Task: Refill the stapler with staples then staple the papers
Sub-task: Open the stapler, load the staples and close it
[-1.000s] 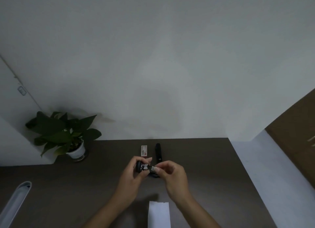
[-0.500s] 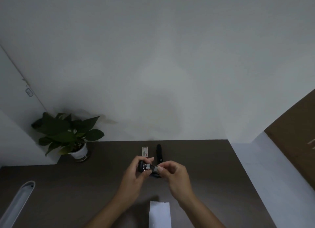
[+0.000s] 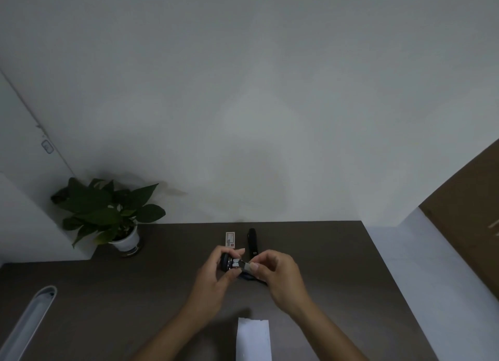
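No legible text, brand, number or sign is found in the head view. The small white staple box [image 3: 230, 238] on the desk [image 3: 108, 293] bears a red-outlined label and a small red mark, both too small and blurred to read. The papers [image 3: 253, 339] show blank.

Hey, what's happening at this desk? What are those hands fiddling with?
A person is loading a stapler. The left hand holds the open black stapler above the dark brown desk, while the right hand pinches a small silvery strip of staples at its open end. A small white staple box and a slim black object lie just beyond the hands. The white papers wait at the near edge, not yet stapled.
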A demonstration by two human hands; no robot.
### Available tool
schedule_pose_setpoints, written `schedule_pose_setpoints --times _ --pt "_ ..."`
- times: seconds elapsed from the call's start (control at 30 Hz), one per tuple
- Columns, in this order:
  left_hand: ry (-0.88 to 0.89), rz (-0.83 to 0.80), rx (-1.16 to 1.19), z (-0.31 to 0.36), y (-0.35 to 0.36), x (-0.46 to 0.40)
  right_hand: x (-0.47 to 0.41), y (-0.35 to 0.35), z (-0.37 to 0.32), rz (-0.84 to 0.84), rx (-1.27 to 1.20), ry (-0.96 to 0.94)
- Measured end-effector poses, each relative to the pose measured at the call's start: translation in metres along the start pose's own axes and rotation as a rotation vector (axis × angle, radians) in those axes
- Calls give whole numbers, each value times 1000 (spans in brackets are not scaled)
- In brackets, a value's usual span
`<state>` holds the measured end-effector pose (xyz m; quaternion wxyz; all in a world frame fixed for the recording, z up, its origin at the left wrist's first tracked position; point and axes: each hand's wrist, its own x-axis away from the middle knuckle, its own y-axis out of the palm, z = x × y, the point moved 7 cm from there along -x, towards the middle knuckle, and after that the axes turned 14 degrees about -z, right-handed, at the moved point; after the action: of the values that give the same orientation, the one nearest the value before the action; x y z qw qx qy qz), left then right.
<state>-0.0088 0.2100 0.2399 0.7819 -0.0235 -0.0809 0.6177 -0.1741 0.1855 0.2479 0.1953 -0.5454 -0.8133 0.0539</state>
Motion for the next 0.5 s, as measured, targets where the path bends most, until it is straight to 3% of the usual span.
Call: schedule_pose_setpoints --times 0.3,0.5 --pt "20 -12 -78 5 2 -3 -2 -6 -8 -19 132 61" --pt "1 2 165 -7 6 -5 5 -1 -28 80 425 -35"
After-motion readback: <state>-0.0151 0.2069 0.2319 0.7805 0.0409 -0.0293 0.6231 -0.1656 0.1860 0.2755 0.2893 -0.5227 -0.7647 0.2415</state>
